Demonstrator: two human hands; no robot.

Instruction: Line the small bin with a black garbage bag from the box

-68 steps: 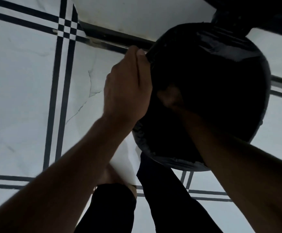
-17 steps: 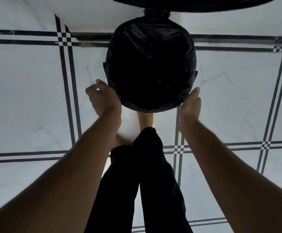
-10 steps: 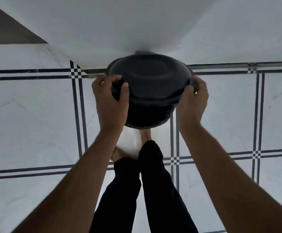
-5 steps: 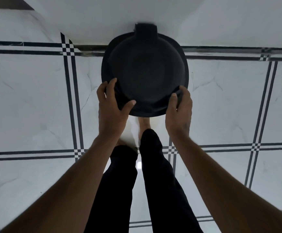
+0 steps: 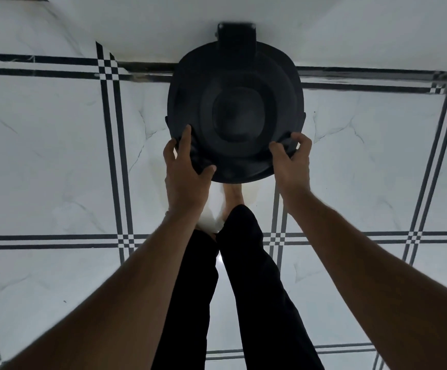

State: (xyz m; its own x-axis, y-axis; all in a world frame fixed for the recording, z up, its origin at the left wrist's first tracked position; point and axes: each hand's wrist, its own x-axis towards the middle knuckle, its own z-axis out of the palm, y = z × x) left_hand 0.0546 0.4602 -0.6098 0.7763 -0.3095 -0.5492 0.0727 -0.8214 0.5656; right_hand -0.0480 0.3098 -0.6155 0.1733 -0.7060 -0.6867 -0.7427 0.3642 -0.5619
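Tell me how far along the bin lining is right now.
Nearly finished, it seems. The bin stands on the tiled floor with its lid down, so the bag inside is hidden. The left hand and right hand grip the near rim, where a fold of black bag shows by the left fingers. What looks left: tucking that edge and letting go.

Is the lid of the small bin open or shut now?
Shut. The lid lies flat over the bin's top, hiding the inside; both hands grip its near edge.
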